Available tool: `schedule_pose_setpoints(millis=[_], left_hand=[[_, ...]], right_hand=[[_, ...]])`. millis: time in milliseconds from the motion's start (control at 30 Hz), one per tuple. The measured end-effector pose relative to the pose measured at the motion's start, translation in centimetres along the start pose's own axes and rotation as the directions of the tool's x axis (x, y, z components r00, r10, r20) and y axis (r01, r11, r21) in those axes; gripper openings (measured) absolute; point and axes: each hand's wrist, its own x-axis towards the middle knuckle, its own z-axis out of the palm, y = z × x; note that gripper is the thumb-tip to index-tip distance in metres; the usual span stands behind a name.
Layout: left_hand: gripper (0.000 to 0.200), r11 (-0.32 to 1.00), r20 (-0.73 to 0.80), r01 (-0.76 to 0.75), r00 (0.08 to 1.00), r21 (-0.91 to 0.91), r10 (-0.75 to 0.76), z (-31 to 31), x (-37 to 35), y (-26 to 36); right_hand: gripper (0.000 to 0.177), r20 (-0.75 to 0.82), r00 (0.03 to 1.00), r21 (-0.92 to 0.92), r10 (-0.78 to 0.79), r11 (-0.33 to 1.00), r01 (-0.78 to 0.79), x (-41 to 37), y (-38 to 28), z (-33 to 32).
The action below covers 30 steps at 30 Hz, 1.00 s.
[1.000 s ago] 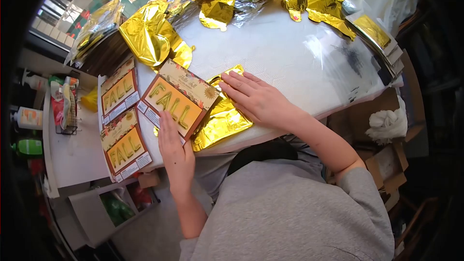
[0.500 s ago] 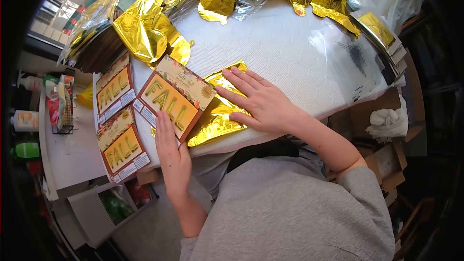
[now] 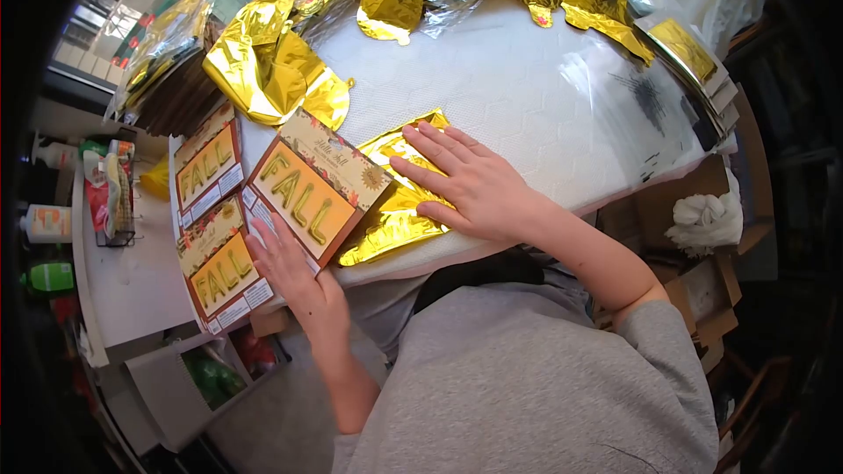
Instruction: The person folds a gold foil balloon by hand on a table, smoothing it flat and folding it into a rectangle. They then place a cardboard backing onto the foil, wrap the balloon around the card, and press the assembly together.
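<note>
My right hand (image 3: 470,183) lies flat, fingers spread, on a folded gold foil balloon (image 3: 399,215) near the table's front edge. A printed card reading FALL (image 3: 309,184) sits tilted, overlapping the left part of that foil. Along the card's lower left edge rests my left hand (image 3: 303,276), its fingers stretched out and side by side at the border. Two more FALL packages, one upper (image 3: 207,171) and one lower (image 3: 223,274), lie to the left, close to the left hand's fingertips.
More gold foil balloons (image 3: 272,66) spread along the back of the white padded table (image 3: 457,79). Stacked packages stand at the back left (image 3: 167,70) and the right edge (image 3: 689,57). A side shelf (image 3: 118,285) holds a wire basket (image 3: 114,197) and bottles.
My left hand has slid left and down from the card's face to its lower left edge. The card has shifted slightly left and down. My right hand stays on the foil.
</note>
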Motion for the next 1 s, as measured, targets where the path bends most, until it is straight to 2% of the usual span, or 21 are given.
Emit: schedule_pose_setpoints(millis=[100, 167, 200, 233, 267, 300, 333, 400, 433, 500, 533, 600, 633, 700, 733, 800, 833, 900, 933, 967, 1000], left_hand=[[0.077, 0.999, -0.019, 0.035, 0.999, -0.023, -0.035, -0.2, -0.1, -0.9], [0.071, 0.993, -0.195, 0.089, 0.975, -0.078, -0.102, 0.3, 0.0, -1.2], [0.071, 0.993, -0.197, 0.090, 0.975, -0.077, -0.103, 0.4, 0.0, -1.3], [0.065, 0.885, -0.315, 0.214, 0.879, -0.413, -0.359, 0.5, -0.1, -1.3], [0.059, 0.661, -0.324, 0.241, 0.722, -0.710, -0.611, 0.5, -0.2, -1.3], [0.048, 0.619, -0.346, 0.211, 0.674, -0.757, -0.653, -0.1, -0.2, -1.0], [0.048, 0.619, -0.348, 0.210, 0.673, -0.757, -0.653, -0.2, -0.8, -1.0], [0.042, 0.166, 0.037, 0.205, 0.728, -0.965, -0.684, -0.7, -1.6, -0.3], [0.042, 0.168, 0.034, 0.204, 0.726, -0.964, -0.687, -0.7, -1.9, 0.3], [0.032, -0.077, 0.223, 0.244, 0.653, -0.967, -0.724, -1.5, -1.3, 3.1], [0.032, -0.075, 0.221, 0.245, 0.650, -0.967, -0.727, -1.8, -1.6, 2.5], [0.035, -0.405, 0.442, 0.265, 0.778, -0.875, -0.446, -2.6, -2.1, 0.2], [0.035, -0.405, 0.441, 0.264, 0.778, -0.876, -0.447, -2.4, -2.2, -1.2], [0.047, -0.698, 0.502, 0.137, 0.790, -0.703, -0.351, -1.6, -2.2, -3.4], [0.047, -0.697, 0.501, 0.137, 0.791, -0.704, -0.350, -1.4, -2.2, -3.7], [0.060, -0.817, 0.464, -0.063, 0.796, -0.574, -0.388, -1.6, -1.4, -3.2], [0.060, -0.817, 0.466, -0.061, 0.796, -0.573, -0.386, -1.8, -1.5, -2.5], [0.050, -0.679, 0.479, 0.260, 0.865, -0.687, -0.153, -3.0, -1.1, 1.9], [0.050, -0.680, 0.480, 0.260, 0.864, -0.685, -0.153, -2.4, -1.8, 2.1], [0.042, -0.231, 0.316, 0.276, 0.935, -0.933, -0.160, -1.6, -3.0, 1.9], [0.035, 0.274, 0.166, 0.182, 0.983, -0.944, -0.081, -0.9, -3.9, 2.0]], right_hand=[[0.068, 0.010, 0.999, -0.003, -0.036, 0.999, 0.036, -0.1, 0.4, -0.4], [0.067, 0.027, 0.998, 0.000, -0.059, 0.998, 0.059, -0.1, 0.7, -0.6], [0.067, 0.026, 0.997, 0.004, -0.069, 0.998, 0.069, -0.2, 0.8, -0.6], [0.067, 0.026, 0.997, 0.007, -0.078, 0.997, 0.078, -0.2, 0.9, -0.7], [0.067, 0.025, 0.997, 0.007, -0.079, 0.997, 0.078, -0.2, 0.9, -0.7], [0.066, 0.036, 0.997, 0.008, -0.071, 0.997, 0.071, -0.2, 0.8, -0.7], [0.066, 0.047, 0.997, 0.008, -0.064, 0.998, 0.063, -0.2, 0.8, -0.8], [0.066, 0.043, 0.997, 0.014, -0.063, 0.998, 0.063, -0.2, 0.8, -0.8], [0.067, 0.039, 0.997, 0.023, -0.061, 0.998, 0.060, -0.2, 0.8, -0.8], [0.067, 0.043, 0.997, 0.025, -0.058, 0.998, 0.057, -0.2, 0.7, -1.0], [0.067, 0.047, 0.998, 0.024, -0.051, 0.998, 0.050, -0.2, 0.7, -1.0], [0.067, 0.045, 0.998, 0.027, -0.051, 0.998, 0.050, -0.3, 0.7, -0.9], [0.067, 0.040, 0.998, 0.027, -0.049, 0.998, 0.048, -0.3, 0.7, -0.8], [0.067, 0.046, 0.998, 0.026, -0.050, 0.998, 0.049, -0.2, 0.7, -0.9], [0.067, 0.051, 0.998, 0.025, -0.047, 0.999, 0.046, -0.2, 0.7, -1.0], [0.067, 0.048, 0.998, 0.027, -0.046, 0.999, 0.045, -0.2, 0.7, -1.0], [0.067, 0.048, 0.998, 0.028, -0.046, 0.999, 0.045, -0.2, 0.7, -0.9], [0.067, 0.048, 0.998, 0.021, -0.043, 0.999, 0.042, -0.2, 0.7, -0.9], [0.067, 0.048, 0.998, 0.015, -0.045, 0.999, 0.044, -0.2, 0.7, -1.0], [0.067, 0.050, 0.998, 0.014, -0.046, 0.999, 0.045, -0.2, 0.7, -1.0], [0.067, 0.048, 0.998, 0.007, -0.047, 0.999, 0.047, -0.3, 0.7, -1.0]])
